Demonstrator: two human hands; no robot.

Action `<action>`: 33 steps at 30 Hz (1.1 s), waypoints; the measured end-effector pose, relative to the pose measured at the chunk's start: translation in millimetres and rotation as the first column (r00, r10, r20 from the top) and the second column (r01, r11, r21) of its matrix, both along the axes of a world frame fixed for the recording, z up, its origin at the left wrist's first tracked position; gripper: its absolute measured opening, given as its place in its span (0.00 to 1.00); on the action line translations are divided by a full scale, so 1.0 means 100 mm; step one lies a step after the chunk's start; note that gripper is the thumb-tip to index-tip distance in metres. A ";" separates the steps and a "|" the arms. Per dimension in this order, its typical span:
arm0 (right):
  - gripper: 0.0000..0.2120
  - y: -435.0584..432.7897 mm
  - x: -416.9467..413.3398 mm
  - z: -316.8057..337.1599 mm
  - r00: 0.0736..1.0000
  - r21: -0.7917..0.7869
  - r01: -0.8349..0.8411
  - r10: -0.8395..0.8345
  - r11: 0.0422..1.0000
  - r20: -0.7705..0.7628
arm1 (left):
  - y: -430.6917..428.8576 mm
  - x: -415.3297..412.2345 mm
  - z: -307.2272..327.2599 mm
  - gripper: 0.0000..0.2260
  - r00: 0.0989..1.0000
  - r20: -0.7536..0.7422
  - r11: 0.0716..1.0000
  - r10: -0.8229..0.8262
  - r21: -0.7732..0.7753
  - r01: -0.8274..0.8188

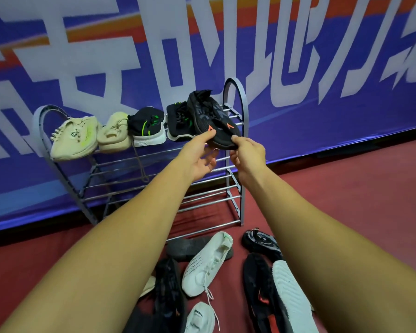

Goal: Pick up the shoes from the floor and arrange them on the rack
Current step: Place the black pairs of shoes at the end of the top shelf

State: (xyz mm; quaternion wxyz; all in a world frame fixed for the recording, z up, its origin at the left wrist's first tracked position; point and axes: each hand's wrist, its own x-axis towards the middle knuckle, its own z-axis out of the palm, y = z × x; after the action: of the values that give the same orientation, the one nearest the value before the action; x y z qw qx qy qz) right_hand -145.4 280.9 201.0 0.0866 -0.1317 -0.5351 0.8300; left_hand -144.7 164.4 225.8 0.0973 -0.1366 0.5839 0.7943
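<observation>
A grey metal shoe rack [235, 183] stands against the wall. Its top shelf carries two beige shoes [76, 137], [114, 133] and two black shoes with green marks [147, 127], [179, 122]. At the right end of that shelf a black shoe with orange marks [211, 116] lies tilted, heel up. My right hand [246, 152] pinches its toe end. My left hand [201, 156] touches the same toe with thumb and fingertips, the other fingers loosely open.
Several shoes lie on the red floor in front of the rack: a white sneaker [208, 263], a grey one [190, 247], black ones [261, 241], [259, 292], [168, 284] and a white sole [293, 299]. The rack's lower shelves hold nothing. A blue banner wall [322, 111] rises behind.
</observation>
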 end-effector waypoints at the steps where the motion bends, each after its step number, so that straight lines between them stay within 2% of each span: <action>1: 0.08 -0.02 -0.05 0.00 1.000 -0.023 0.003 -0.003 1.000 0.002 | -0.02 -0.03 -0.02 0.16 1.000 0.001 1.000 0.005 -0.001 -0.005; 5: 0.08 -0.11 -0.23 -0.03 1.000 -0.127 0.019 -0.017 0.992 0.020 | -0.19 -0.16 -0.10 0.20 0.996 0.039 0.997 0.082 0.009 -0.082; 10: 0.05 -0.16 -0.41 -0.10 0.999 -0.119 0.033 -0.030 0.992 0.033 | -0.45 -0.30 -0.11 0.12 0.981 0.069 0.979 0.182 0.077 -0.187; 13: 0.07 -0.18 -0.47 -0.12 0.997 -0.109 0.079 -0.078 0.991 0.013 | -0.49 -0.38 -0.11 0.12 0.980 0.080 0.976 0.185 0.102 -0.192; 16: 0.09 -0.21 -0.51 -0.13 0.996 -0.138 0.093 -0.092 0.986 0.011 | -0.47 -0.40 -0.13 0.08 0.977 0.083 0.958 0.198 0.195 -0.211; 19: 0.12 -0.19 -0.56 -0.07 0.995 -0.122 0.095 -0.098 0.988 -0.017 | -0.49 -0.42 -0.15 0.09 0.973 0.065 0.944 0.223 0.236 -0.232; 33: 0.06 -0.13 -0.68 -0.13 0.993 -0.227 0.106 -0.090 0.968 0.083 | -0.53 -0.41 -0.24 0.08 0.971 -0.001 0.954 0.238 0.190 -0.233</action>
State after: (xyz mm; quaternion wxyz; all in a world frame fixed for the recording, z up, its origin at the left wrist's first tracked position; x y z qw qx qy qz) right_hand -213.6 268.1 188.2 0.0924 -0.1968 -0.4307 0.8759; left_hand -185.5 111.1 201.4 0.0077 -0.1859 0.4866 0.8536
